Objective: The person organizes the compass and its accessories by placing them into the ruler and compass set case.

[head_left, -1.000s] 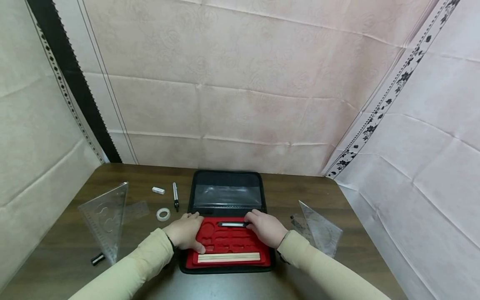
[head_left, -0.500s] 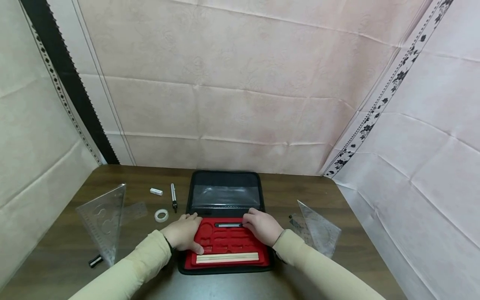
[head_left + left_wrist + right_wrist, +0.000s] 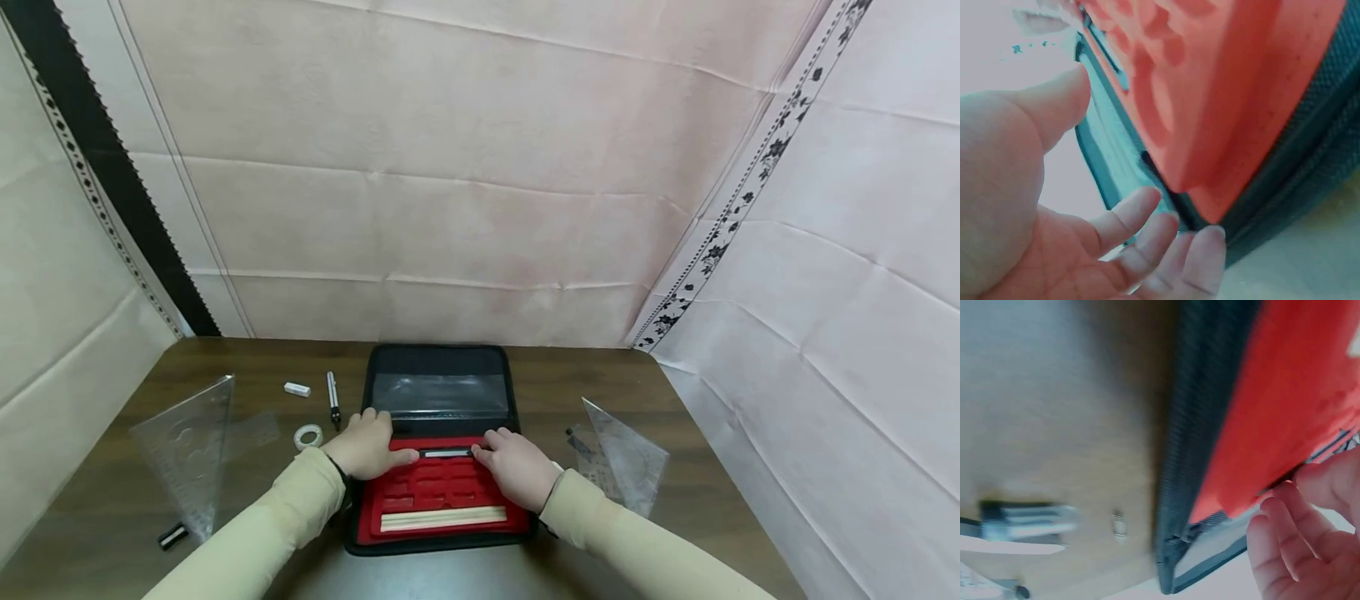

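Observation:
A black zip case [image 3: 438, 358] lies with its lid laid back, a red moulded tray [image 3: 372, 500] in its near half. Along the tray's far edge sits a slim black-and-silver tool [image 3: 446, 453] of unclear kind. My right hand [image 3: 517, 471] pinches its right end between thumb and forefinger; in the right wrist view, fingertips [image 3: 1285, 487] partly cover that end. My left hand [image 3: 363, 447] rests at the case's far left corner, its thumb stretched to the tool's left end. In the left wrist view the left fingers [image 3: 1147, 244] are extended, apart from the thumb. Pale wooden sticks [image 3: 442, 518] fill the near slot.
Left of the case are a compass [image 3: 333, 400], a white eraser [image 3: 297, 389], a white tape roll [image 3: 308, 437], a clear set square [image 3: 187, 454] and a small black-and-silver piece [image 3: 173, 537]. Another clear set square [image 3: 633, 462] leans on the right. Cloth walls [image 3: 450, 233] stand around the table.
My left hand has moved up the tray's left side, its thumb swinging from the lower recesses to the tool's left end. The right hand keeps its pinch. The head view has shifted slightly.

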`<move>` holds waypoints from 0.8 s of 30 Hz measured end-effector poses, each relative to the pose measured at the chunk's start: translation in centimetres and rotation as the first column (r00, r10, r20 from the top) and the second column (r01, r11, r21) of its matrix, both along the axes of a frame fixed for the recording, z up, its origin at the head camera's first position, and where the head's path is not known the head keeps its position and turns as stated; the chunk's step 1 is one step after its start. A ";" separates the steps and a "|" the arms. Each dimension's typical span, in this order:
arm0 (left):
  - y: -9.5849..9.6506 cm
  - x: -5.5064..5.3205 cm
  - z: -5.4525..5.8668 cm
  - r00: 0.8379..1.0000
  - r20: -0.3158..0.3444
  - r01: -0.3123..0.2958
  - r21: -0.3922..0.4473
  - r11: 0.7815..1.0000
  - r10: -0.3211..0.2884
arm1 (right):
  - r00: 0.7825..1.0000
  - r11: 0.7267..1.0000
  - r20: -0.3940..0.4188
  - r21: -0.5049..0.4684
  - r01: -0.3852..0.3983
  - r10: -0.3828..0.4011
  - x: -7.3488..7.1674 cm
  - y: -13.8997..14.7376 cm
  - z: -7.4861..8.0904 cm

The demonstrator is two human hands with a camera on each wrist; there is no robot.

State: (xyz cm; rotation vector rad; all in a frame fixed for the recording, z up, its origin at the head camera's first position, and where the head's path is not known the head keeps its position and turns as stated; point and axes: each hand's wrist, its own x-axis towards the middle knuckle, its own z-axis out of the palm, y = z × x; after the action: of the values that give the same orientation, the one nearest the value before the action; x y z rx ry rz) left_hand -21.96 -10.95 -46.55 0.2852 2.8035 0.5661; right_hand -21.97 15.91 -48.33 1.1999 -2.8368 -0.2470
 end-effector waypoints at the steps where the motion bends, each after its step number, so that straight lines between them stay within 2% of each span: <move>1: -0.2 -0.2 -0.1 1.000 0.006 -0.001 -0.003 1.000 0.001 | 1.000 1.000 0.000 0.014 0.000 0.000 0.1 0.1 -0.1; 5: -0.7 -0.7 -0.8 0.999 0.035 0.004 0.001 1.000 -0.004 | 0.999 1.000 0.019 0.003 0.029 -0.029 0.0 0.5 -0.7; 10: -0.8 -1.2 -1.8 1.000 0.031 -0.006 0.001 1.000 0.006 | 0.999 0.999 0.040 -0.034 0.031 -0.030 0.0 1.0 -1.1; 14: -0.6 -1.5 -2.1 0.998 0.058 -0.022 -0.010 1.000 0.022 | 0.995 0.989 0.103 -0.146 0.026 -0.011 -0.3 1.9 -0.8; 17: -0.4 -1.9 -1.9 0.996 0.084 -0.025 -0.015 1.000 0.026 | 0.993 0.962 0.118 -0.270 0.045 -0.013 -1.1 3.6 -0.2; 21: -0.2 -2.1 -1.7 0.995 0.099 -0.018 -0.029 0.999 0.020 | 0.991 0.920 0.085 -0.369 0.131 -0.107 -2.9 6.7 0.3; 24: -0.4 -2.1 -1.8 0.993 0.117 -0.026 -0.033 0.999 0.030 | 0.970 0.898 0.093 -0.367 0.241 -0.223 -4.2 8.9 0.6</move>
State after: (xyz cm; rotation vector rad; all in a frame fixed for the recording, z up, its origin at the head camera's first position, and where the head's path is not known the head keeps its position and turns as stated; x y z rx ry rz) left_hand -24.03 -11.31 -48.39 0.1992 2.7041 0.5262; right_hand -26.17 24.85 -47.75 0.8007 -2.8807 0.3136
